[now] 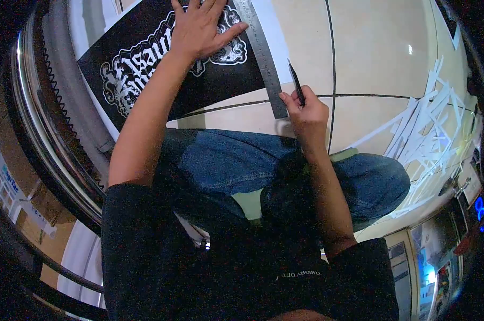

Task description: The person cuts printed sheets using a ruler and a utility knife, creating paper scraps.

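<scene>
My left hand (198, 28) lies flat with its fingers spread on a black sheet (215, 91) printed with ornate white lettering. Its thumb reaches to the steel ruler (263, 59), which runs along the sheet's right side beside a white margin (276, 40). In my right hand (310, 113) is a slim black craft knife (296, 83), its pointed tip toward the top of the view. That hand is near the ruler's lower end, with the tip close to the white margin's edge.
Cream floor tiles (381, 48) with dark joints spread under the work. A heap of white paper strips (426, 125) lies to the right. My legs in blue jeans (226, 158) are folded just below the sheet. Along the left stands a grey padded piece with a shiny metal rail (36, 91).
</scene>
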`<act>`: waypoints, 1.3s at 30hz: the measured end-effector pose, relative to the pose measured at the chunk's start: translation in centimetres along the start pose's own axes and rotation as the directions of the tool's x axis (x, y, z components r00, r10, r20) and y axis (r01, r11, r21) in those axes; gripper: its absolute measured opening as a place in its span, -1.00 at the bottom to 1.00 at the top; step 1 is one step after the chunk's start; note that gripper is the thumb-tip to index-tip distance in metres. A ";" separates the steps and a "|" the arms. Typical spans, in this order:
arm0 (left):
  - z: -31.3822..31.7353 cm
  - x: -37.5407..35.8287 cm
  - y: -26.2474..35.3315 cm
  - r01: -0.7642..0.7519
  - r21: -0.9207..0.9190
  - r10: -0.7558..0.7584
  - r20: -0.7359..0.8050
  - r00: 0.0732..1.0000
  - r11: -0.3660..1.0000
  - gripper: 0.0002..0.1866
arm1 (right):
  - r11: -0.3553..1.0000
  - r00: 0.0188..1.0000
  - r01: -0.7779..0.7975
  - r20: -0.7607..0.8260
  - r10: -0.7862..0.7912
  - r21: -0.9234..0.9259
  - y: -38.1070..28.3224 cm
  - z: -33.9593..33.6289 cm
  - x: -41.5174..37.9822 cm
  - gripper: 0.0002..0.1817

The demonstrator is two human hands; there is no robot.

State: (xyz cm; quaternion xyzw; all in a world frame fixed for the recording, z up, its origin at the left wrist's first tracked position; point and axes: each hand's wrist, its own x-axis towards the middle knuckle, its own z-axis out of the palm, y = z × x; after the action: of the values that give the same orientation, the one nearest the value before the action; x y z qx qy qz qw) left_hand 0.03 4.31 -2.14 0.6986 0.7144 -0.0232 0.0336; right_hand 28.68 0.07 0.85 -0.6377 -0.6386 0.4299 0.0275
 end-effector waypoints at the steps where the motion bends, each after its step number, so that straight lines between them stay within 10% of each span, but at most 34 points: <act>1: 0.0 0.0 0.1 0.005 0.008 -0.005 0.002 1.000 1.000 0.09 | 1.000 1.000 -0.010 0.002 0.010 0.000 -0.1 0.0 0.0 -0.59; 39: 0.1 0.0 0.0 0.006 -0.027 -0.006 -0.010 1.000 1.000 0.14 | 0.999 1.000 0.016 0.011 -0.016 0.028 -0.2 -0.4 -0.4 -0.63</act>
State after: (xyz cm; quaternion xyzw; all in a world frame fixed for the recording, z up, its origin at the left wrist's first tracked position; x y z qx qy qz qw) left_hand 0.06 4.33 -2.24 0.6960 0.7169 -0.0103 0.0392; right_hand 28.80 0.03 1.43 -0.6299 -0.6377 0.4419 0.0362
